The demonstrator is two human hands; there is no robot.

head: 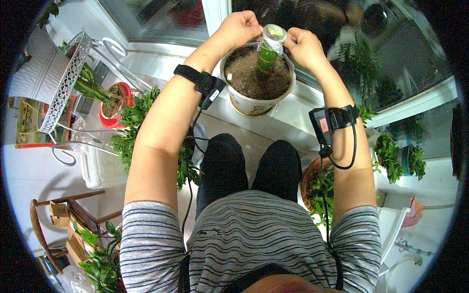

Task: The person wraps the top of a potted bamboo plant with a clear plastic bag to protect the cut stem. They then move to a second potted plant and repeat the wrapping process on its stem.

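Observation:
A thick green plant stem (267, 58) stands upright in the soil of a white round pot (249, 106) in front of me. Clear plastic film (275, 44) wraps the stem's upper part, around its pale cut top (274, 32). On the left side of the stem, my left hand (243, 27) pinches the film's edge between thumb and fingers. My right hand (304, 45) pinches the film on the other side. The fingertips of both hands are partly hidden. A small whitish tag or chip (229, 77) rests at the soil's left edge.
Glass panes with a white frame (216, 18) rise behind the pot. To the left are a white metal plant stand (66, 84), a red pot (126, 94) and leafy plants. A wooden chair (40, 227) is lower left; a terracotta pot (307, 175) sits by my right knee.

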